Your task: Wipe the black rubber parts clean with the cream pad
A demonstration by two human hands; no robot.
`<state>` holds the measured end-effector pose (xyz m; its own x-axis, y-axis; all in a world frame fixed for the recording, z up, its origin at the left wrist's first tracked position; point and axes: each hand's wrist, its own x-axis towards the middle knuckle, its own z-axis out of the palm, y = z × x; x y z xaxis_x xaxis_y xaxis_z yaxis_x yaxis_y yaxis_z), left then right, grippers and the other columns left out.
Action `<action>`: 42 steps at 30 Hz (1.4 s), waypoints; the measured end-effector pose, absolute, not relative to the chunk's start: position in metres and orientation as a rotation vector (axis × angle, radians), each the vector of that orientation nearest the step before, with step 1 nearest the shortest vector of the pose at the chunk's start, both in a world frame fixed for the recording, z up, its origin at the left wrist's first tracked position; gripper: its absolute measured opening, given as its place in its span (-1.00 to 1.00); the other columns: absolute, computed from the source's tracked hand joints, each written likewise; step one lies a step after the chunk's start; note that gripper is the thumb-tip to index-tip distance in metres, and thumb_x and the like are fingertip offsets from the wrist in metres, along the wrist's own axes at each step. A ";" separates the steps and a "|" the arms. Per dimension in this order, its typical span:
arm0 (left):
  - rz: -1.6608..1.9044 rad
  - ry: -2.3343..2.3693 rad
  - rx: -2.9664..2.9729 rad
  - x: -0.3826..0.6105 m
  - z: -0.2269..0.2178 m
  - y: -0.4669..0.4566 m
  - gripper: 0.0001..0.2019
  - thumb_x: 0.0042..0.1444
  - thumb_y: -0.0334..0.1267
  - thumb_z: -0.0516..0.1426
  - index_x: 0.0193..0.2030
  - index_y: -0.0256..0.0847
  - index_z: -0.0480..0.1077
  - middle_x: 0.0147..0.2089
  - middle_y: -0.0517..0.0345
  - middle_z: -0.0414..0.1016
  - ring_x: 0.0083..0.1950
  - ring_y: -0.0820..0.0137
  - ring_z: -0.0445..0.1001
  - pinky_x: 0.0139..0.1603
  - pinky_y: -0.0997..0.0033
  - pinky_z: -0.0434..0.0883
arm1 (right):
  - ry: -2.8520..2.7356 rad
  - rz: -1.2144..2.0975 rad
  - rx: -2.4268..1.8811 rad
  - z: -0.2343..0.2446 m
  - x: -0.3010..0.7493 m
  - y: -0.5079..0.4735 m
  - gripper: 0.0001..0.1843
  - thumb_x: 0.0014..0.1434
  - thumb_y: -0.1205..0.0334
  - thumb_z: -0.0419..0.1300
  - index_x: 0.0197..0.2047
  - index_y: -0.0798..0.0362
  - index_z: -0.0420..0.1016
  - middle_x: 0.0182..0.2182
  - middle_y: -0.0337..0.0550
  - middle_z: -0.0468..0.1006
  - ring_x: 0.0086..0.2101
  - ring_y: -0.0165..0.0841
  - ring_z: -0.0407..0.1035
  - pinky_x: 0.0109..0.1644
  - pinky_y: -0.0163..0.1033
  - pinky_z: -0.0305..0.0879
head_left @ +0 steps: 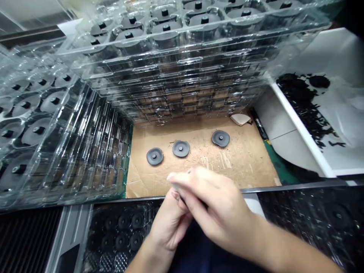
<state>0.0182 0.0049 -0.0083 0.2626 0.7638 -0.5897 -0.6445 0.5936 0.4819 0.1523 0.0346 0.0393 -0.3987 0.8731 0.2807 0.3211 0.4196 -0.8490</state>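
My left hand (168, 222) and my right hand (217, 195) are pressed together just in front of the cardboard's near edge. Both have their fingers closed, the right partly covering the left. A small dark bit shows between them, but what they hold is hidden. Beyond my hands, three dark grey rounded discs lie on the cardboard (199, 123), each with a small stub at its centre: a left disc (155, 156), a middle disc (181, 148) and a right disc (221, 138).
Tall stacks of clear plastic trays (182, 57) holding similar discs stand behind and at the left (36, 125). At the right, a white bin (301, 132) contains black scraps (301, 98). A black marker (259, 124) lies beside it. More filled trays (122, 231) sit below the table edge.
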 end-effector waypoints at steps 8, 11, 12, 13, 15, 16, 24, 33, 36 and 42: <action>0.933 0.762 0.119 0.018 -0.002 0.011 -0.64 -0.26 -0.39 0.38 -0.23 -0.12 0.55 -0.18 0.22 0.59 -0.18 0.50 0.53 -0.17 0.66 0.46 | -2.037 1.226 -1.218 0.052 0.192 0.028 -0.78 0.16 0.45 0.14 -0.23 -0.06 0.51 -0.45 -0.41 0.51 -0.46 -0.60 0.37 -0.40 -0.53 0.23; 0.922 0.727 0.094 0.021 -0.001 0.011 -0.60 -0.24 -0.42 0.37 -0.17 -0.14 0.53 -0.18 0.23 0.59 -0.19 0.54 0.52 -0.13 0.69 0.43 | -2.076 1.043 -1.315 0.051 0.191 0.028 -0.79 0.18 0.44 0.11 -0.21 0.00 0.50 -0.46 -0.34 0.50 -0.47 -0.54 0.37 -0.39 -0.46 0.24; 0.927 0.732 0.082 0.021 -0.002 0.011 -0.59 -0.21 -0.43 0.36 -0.14 -0.14 0.52 -0.18 0.21 0.59 -0.19 0.54 0.52 -0.12 0.69 0.43 | -2.104 0.928 -1.320 0.049 0.188 0.030 -0.78 0.19 0.45 0.07 -0.18 0.03 0.50 -0.45 -0.29 0.51 -0.45 -0.49 0.37 -0.38 -0.41 0.25; 0.931 0.740 0.067 0.021 -0.002 0.010 -0.58 -0.19 -0.43 0.35 -0.11 -0.14 0.50 -0.16 0.20 0.59 -0.18 0.53 0.52 -0.10 0.68 0.42 | -2.141 0.798 -1.277 0.046 0.185 0.033 -0.75 0.21 0.45 0.04 -0.16 0.06 0.50 -0.43 -0.23 0.52 -0.43 -0.44 0.37 -0.36 -0.36 0.25; 0.923 0.745 0.032 0.020 -0.003 0.008 -0.57 -0.16 -0.44 0.33 -0.08 -0.14 0.49 -0.12 0.17 0.59 -0.14 0.49 0.53 -0.07 0.65 0.42 | -2.187 0.648 -1.010 0.038 0.178 0.043 -0.69 0.26 0.45 -0.03 -0.14 0.06 0.52 -0.39 -0.17 0.54 -0.41 -0.39 0.34 -0.32 -0.28 0.24; 0.915 0.731 0.024 0.020 -0.004 0.008 -0.59 -0.15 -0.42 0.33 -0.09 -0.17 0.50 -0.13 0.15 0.59 -0.14 0.46 0.53 -0.07 0.63 0.43 | -2.176 0.664 -0.851 0.032 0.177 0.049 -0.67 0.27 0.44 -0.05 -0.15 0.04 0.53 -0.38 -0.17 0.55 -0.40 -0.39 0.34 -0.29 -0.27 0.25; 0.880 0.580 -0.007 0.014 -0.010 0.008 -0.56 -0.16 -0.18 0.33 -0.07 -0.18 0.49 -0.04 0.08 0.58 -0.04 0.22 0.54 0.02 0.40 0.44 | -1.919 0.919 -1.306 -0.056 0.192 0.064 -0.76 0.21 0.30 0.09 -0.11 -0.06 0.54 -0.22 -0.16 0.58 -0.26 -0.32 0.45 -0.19 -0.20 0.41; 0.854 0.423 0.050 0.007 -0.008 0.001 -0.57 0.03 0.04 0.14 -0.01 -0.13 0.45 -0.01 0.08 0.55 -0.03 0.17 0.54 -0.04 0.30 0.48 | -1.784 0.776 -1.389 -0.074 0.190 0.005 -0.69 0.25 0.35 -0.02 -0.02 -0.02 0.44 -0.06 -0.02 0.45 -0.06 -0.25 0.40 -0.04 -0.13 0.41; 0.960 0.577 0.337 0.007 -0.011 -0.005 -0.43 0.02 0.06 0.14 0.20 0.08 0.21 0.01 0.12 0.51 -0.10 0.23 0.56 -0.07 0.28 0.47 | -1.785 0.793 -1.377 -0.063 0.189 -0.007 -0.71 0.25 0.39 0.00 -0.05 -0.01 0.44 -0.20 -0.10 0.54 -0.19 -0.32 0.46 -0.15 -0.24 0.45; 1.091 1.066 1.492 0.009 -0.020 -0.015 0.11 -0.10 -0.57 0.25 0.31 0.30 -0.41 0.12 0.11 0.37 0.18 0.27 0.33 0.20 0.14 0.23 | -1.766 0.696 -1.410 -0.058 0.187 -0.025 -0.67 0.24 0.42 0.02 0.05 0.06 0.35 -0.24 -0.06 0.54 -0.32 -0.35 0.45 -0.27 -0.25 0.44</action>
